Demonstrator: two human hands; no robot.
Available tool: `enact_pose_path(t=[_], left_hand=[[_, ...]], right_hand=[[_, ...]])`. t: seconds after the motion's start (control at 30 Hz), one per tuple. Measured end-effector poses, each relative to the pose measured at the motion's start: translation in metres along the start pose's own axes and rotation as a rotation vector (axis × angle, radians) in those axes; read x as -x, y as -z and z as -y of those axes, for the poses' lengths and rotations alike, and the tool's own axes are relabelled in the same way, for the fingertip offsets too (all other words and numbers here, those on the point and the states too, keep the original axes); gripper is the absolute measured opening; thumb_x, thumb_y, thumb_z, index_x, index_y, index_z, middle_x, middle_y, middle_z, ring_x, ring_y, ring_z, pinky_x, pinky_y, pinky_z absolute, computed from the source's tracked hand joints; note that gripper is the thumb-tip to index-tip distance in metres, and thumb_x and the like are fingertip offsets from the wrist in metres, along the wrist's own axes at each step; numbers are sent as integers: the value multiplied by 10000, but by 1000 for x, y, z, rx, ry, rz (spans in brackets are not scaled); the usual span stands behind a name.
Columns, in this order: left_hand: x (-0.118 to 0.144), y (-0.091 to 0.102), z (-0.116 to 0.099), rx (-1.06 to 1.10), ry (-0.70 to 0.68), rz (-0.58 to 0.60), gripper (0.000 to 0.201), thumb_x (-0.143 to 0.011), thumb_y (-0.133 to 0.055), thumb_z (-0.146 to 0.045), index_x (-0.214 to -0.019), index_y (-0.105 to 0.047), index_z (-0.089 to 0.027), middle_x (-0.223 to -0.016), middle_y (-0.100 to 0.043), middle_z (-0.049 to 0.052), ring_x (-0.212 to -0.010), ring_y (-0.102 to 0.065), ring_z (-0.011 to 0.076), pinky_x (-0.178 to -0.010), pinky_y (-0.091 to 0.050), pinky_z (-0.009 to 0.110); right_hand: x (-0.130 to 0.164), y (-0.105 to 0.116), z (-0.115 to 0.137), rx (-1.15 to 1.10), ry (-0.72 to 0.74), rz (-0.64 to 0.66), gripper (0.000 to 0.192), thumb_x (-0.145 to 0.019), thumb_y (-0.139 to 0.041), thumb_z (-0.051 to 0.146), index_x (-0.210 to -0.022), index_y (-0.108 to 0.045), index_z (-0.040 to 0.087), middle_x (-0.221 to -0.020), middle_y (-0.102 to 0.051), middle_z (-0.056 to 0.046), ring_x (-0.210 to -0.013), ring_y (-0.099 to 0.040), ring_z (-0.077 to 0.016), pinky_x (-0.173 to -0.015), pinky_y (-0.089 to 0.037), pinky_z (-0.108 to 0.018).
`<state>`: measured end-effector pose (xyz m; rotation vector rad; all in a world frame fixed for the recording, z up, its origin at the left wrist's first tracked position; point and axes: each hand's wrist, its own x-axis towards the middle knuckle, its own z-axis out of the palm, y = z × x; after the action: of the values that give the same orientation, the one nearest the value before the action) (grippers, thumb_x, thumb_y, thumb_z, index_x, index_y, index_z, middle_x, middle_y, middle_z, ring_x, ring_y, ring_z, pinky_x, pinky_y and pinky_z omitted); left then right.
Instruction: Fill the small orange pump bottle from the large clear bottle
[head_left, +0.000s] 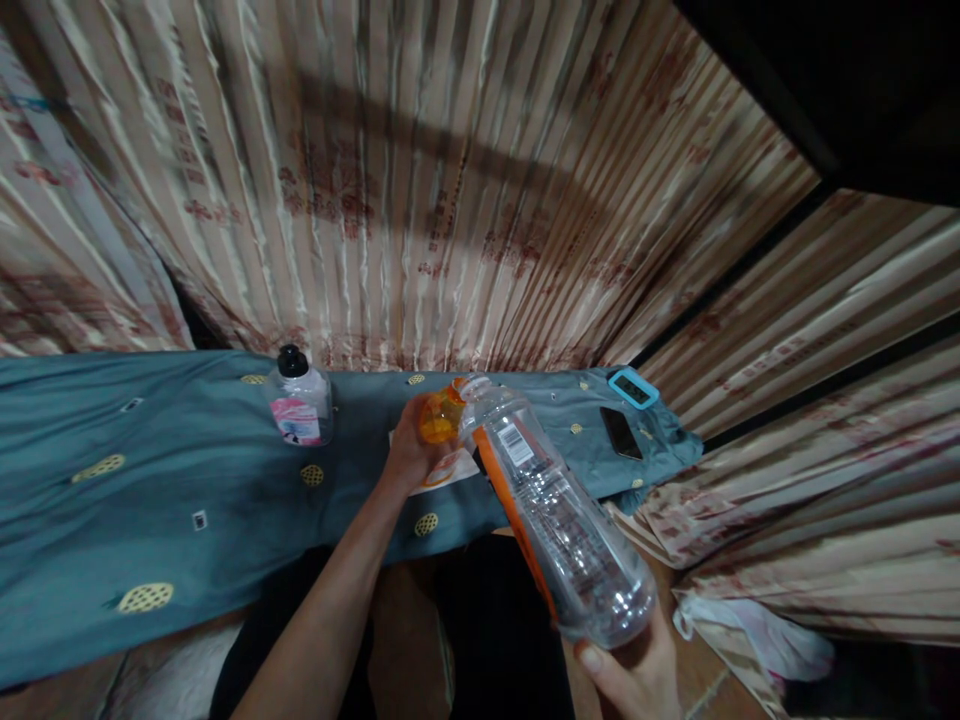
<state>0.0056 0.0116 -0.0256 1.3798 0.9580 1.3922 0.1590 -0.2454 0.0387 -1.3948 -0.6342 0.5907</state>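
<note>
Gripping the base of a clear bottle (551, 505) from below, right hand (637, 675) at lower right of frame, fingers wrapped under the bottom so the body tilts up and away toward centre. Closed on the orange cap (439, 415) at the neck, left hand (411, 450) at centre, arm running in from the lower middle; cannot tell whether the cap is seated or loose. Bottle appears empty, orange label strip along its lower side, barcode near the shoulder; held clear of the surface, above the near edge of the teal cloth (150, 480). Beneath the left hand, a white sheet (450, 468) with an orange mark, lying flat on the cloth. Upright at centre left, well apart from the hands, a small bottle (300, 400) with black cap and pink label. At right end of the cloth, a dark phone (621, 432) flat, and just above it a blue-rimmed device (634, 388). Striped curtain (450, 180) filling the upper frame.
</note>
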Motion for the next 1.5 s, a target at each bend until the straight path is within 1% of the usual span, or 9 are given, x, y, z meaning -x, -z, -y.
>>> enact_pose_path(t=[0.13, 0.27, 0.47, 0.63, 0.9, 1.03, 1.17, 1.27, 1.5], left_hand=[[-1, 1, -1, 50, 49, 30, 735, -510, -886, -396, -1154, -589, -203, -1117, -722, 69, -1014, -706, 267, -949, -576, 431], [-1, 1, -4, 4, 68, -10, 725, -472, -896, -384, -1108, -593, -213, -1106, -723, 59, -1012, -711, 277, -971, -570, 452], [-1, 0, -10, 41, 69, -10, 705, -464, -893, -353, -1085, -595, -206, -1096, -746, 70, -995, -731, 277, -949, -594, 436], [-1, 0, -7, 18, 43, -23, 705, -469, -895, -385, -1086, -593, -226, -1085, -738, 46, -1000, -723, 274, -935, -591, 427], [-2, -2, -3, 105, 40, -18, 739, -446, -909, -411, -1088, -592, -226, -1076, -720, 47, -992, -708, 262, -937, -578, 421], [-3, -3, -5, 101, 57, -12, 727, -454, -917, -412, -1078, -598, -218, -1068, -727, 47, -985, -706, 257, -947, -575, 428], [-3, -4, -7, 161, 63, 8, 722, -441, -918, -399, -1061, -592, -219, -1065, -735, 46, -979, -712, 252, -934, -583, 424], [-3, -4, -8, 164, 75, 4, 743, -431, -924, -410, -1070, -597, -219, -1064, -730, 44, -987, -716, 256, -943, -584, 432], [-3, -1, -6, 61, 68, -16, 715, -459, -904, -368, -1096, -619, -214, -1094, -736, 54, -1016, -722, 280, -956, -587, 440]], right_hand=[[-2, 6, -4, 46, -1, 6, 947, -487, -986, 637, -1260, -677, 185, -1089, -780, -125, -1112, -737, -380, -960, -580, -426], [-3, 12, -8, 28, -23, 23, 957, -478, -991, 619, -1271, -666, 194, -1087, -778, -111, -1030, -744, -344, -938, -574, -419], [-2, 10, -8, 16, -17, 37, 914, -548, -964, 644, -1277, -649, 190, -1191, -755, -137, -1074, -738, -334, -971, -560, -405], [-2, 11, -8, -12, -31, 22, 953, -477, -1000, 616, -1261, -646, 204, -1161, -752, -117, -1117, -721, -350, -995, -551, -421], [1, 6, 1, 64, -37, 12, 920, -545, -973, 602, -1307, -668, 187, -1065, -783, -116, -1041, -743, -351, -967, -572, -443], [-1, 7, 2, 31, -26, 18, 933, -529, -985, 573, -1327, -668, 207, -1125, -772, -105, -1090, -729, -341, -983, -568, -430], [-7, 16, -4, 62, -5, 77, 919, -477, -1013, 465, -1288, -682, 187, -1050, -789, -101, -994, -744, -329, -935, -589, -435], [-6, 16, -3, 75, 9, 53, 887, -491, -1004, 483, -1265, -681, 194, -1036, -786, -99, -968, -748, -330, -917, -591, -431], [1, 3, 8, 37, -17, 41, 871, -597, -956, 537, -1340, -646, 205, -1219, -771, -122, -1107, -737, -337, -988, -566, -428]])
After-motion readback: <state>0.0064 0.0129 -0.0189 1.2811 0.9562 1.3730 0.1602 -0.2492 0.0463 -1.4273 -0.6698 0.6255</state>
